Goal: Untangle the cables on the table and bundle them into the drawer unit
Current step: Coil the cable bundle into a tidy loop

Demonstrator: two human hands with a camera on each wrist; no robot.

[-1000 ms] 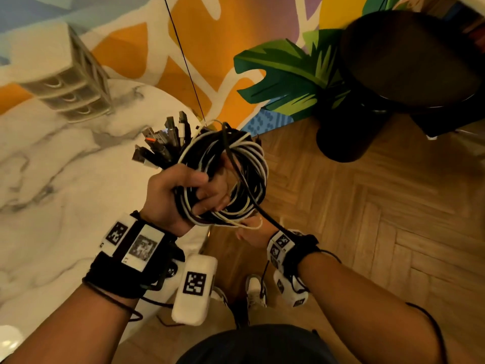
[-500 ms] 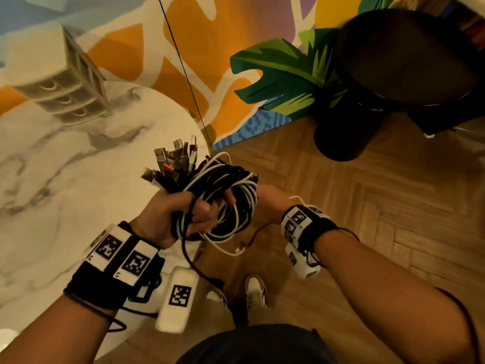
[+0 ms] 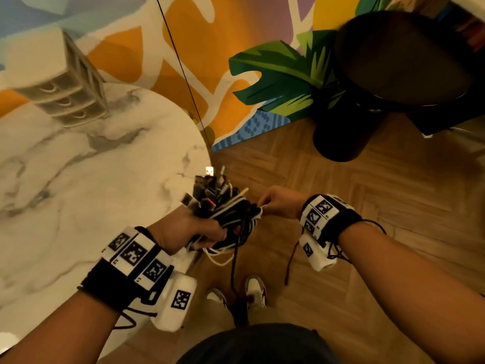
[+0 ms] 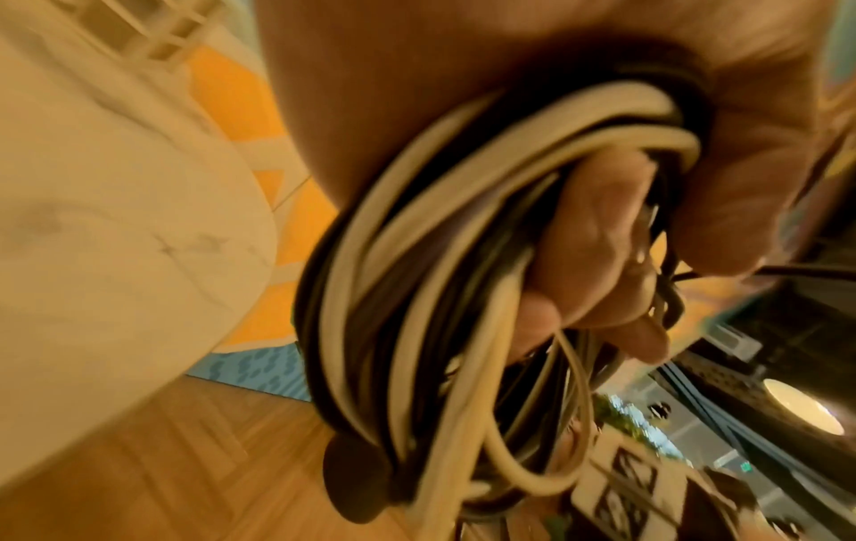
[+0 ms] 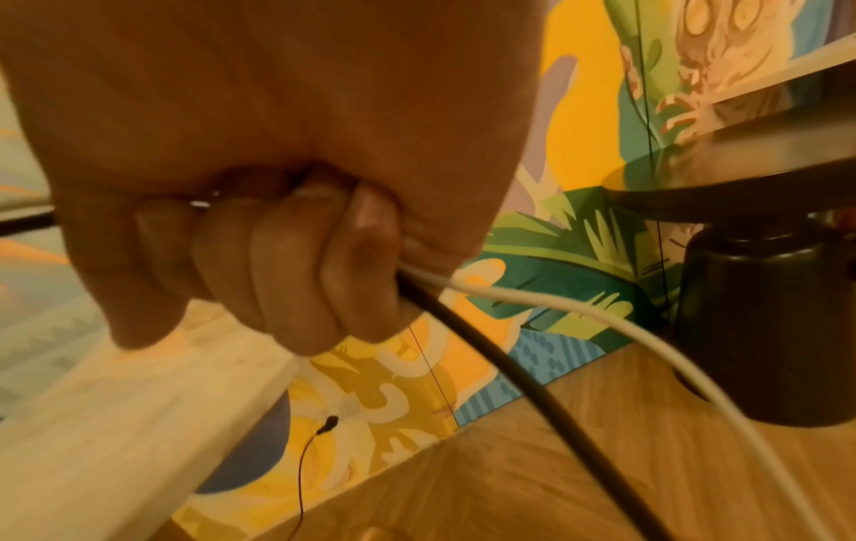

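My left hand (image 3: 194, 229) grips a coil of black and white cables (image 3: 231, 219) just off the marble table's right edge, with several USB plugs (image 3: 207, 185) sticking up from the fist. In the left wrist view the fingers (image 4: 597, 256) curl round the cable coil (image 4: 417, 293). My right hand (image 3: 275, 203) is closed to the right of the coil. The right wrist view shows its fingers (image 5: 287, 263) curled round a white cable (image 5: 602, 314) and a black cable (image 5: 509, 369). The white drawer unit (image 3: 57, 82) stands at the table's far left.
The round marble table (image 3: 78, 179) fills the left half of the head view. A dark round stool (image 3: 393, 74) stands on the wooden floor at the upper right, before a painted wall. A thin black wire (image 3: 183, 74) hangs down past the table edge. My shoes (image 3: 254, 290) show below.
Both hands and the coil have dropped lower and toward me. My right hand came out from under the coil to its right side and now pulls cable ends sideways.
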